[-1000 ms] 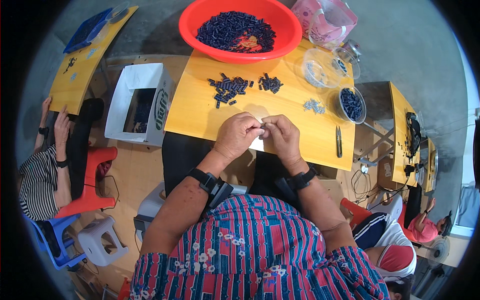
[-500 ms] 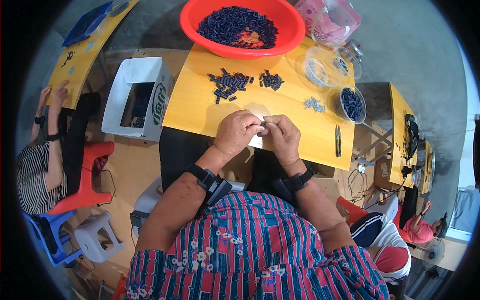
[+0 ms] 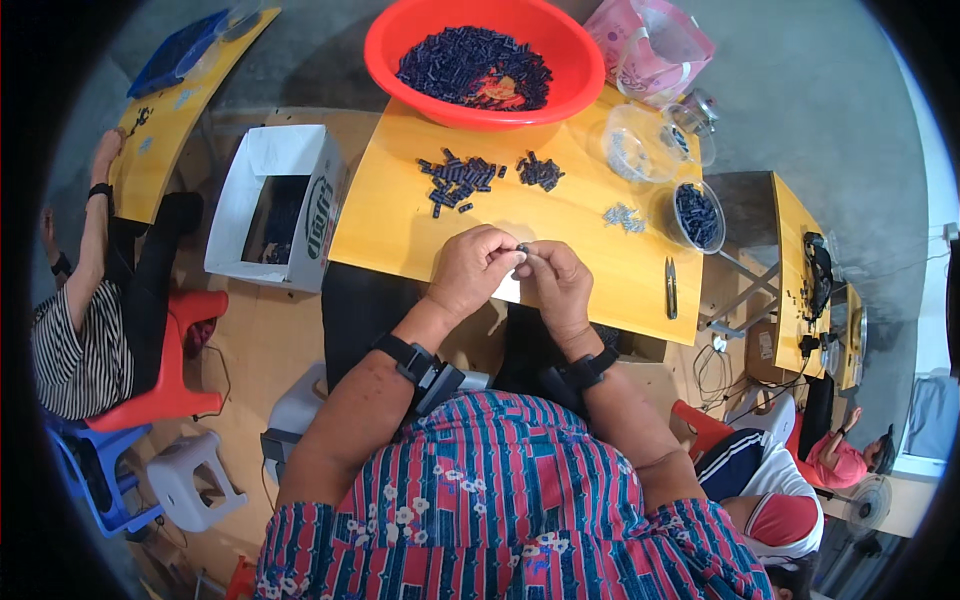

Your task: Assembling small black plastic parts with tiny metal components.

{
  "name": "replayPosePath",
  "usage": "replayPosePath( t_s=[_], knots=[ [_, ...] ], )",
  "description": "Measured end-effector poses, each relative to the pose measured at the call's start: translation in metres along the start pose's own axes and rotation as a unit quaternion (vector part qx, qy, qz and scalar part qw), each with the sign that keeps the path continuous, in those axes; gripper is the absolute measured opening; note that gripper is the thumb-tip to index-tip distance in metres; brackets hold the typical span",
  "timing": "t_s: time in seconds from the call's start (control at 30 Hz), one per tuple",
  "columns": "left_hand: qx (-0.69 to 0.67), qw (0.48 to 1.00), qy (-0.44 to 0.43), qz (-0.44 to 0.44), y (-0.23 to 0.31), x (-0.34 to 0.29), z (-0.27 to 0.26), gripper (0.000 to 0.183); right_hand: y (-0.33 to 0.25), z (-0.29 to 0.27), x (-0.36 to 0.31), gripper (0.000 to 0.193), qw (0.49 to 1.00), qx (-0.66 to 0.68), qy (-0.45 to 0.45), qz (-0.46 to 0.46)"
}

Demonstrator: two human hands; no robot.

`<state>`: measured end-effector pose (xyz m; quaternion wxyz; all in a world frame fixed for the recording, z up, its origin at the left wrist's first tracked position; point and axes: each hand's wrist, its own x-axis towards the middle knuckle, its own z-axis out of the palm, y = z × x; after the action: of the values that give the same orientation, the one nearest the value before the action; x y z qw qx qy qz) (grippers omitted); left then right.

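Observation:
My left hand (image 3: pixel 474 268) and my right hand (image 3: pixel 556 284) meet fingertip to fingertip at the near edge of a yellow table (image 3: pixel 560 225). Between them they pinch one small dark part (image 3: pixel 523 247). A white piece shows just under the fingers. Two loose heaps of the same dark parts (image 3: pixel 458 180) lie on the table beyond my hands. A big red basin (image 3: pixel 402 40) full of dark parts stands at the table's far side.
A small clear bowl of dark parts (image 3: pixel 697 214), a clear empty-looking container (image 3: pixel 634 143), a pile of small metal bits (image 3: pixel 624 215) and tweezers (image 3: pixel 671 288) lie right. An open white carton (image 3: pixel 283 205) stands left. Other people sit at neighbouring tables.
My hands stay together at the table's near edge; only the fingers have shifted slightly around the small part.

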<state>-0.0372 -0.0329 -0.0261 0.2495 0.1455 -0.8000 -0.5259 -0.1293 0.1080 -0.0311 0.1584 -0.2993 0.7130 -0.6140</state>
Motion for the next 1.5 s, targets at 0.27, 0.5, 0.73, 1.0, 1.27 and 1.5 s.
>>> replayPosePath(
  t_s=[0.27,0.5,0.73,1.0,1.27,1.5],
  knots=[
    [-0.047,0.998,0.014,-0.042,0.0,0.001,0.0,0.011,-0.005,0.008,-0.004,0.02,0.99,-0.097,0.023,-0.103],
    [-0.043,0.998,-0.007,-0.054,0.007,0.001,-0.006,0.012,-0.006,0.005,-0.001,0.016,1.0,-0.017,0.002,-0.007],
    [-0.034,0.999,-0.006,-0.028,0.006,0.0,-0.004,0.009,-0.017,-0.008,0.002,0.011,0.996,-0.055,-0.058,-0.03],
    [0.002,1.0,-0.021,-0.003,0.005,-0.001,-0.007,0.009,-0.015,-0.015,-0.001,0.008,0.993,-0.082,-0.083,-0.014],
    [-0.004,1.0,-0.019,-0.01,0.003,-0.003,-0.006,0.01,-0.01,-0.015,0.001,0.009,0.992,-0.068,-0.088,-0.058],
    [0.013,0.999,-0.029,-0.009,0.01,-0.003,-0.006,0.01,-0.013,-0.017,0.001,0.007,0.995,-0.031,-0.098,-0.013]
  ],
)
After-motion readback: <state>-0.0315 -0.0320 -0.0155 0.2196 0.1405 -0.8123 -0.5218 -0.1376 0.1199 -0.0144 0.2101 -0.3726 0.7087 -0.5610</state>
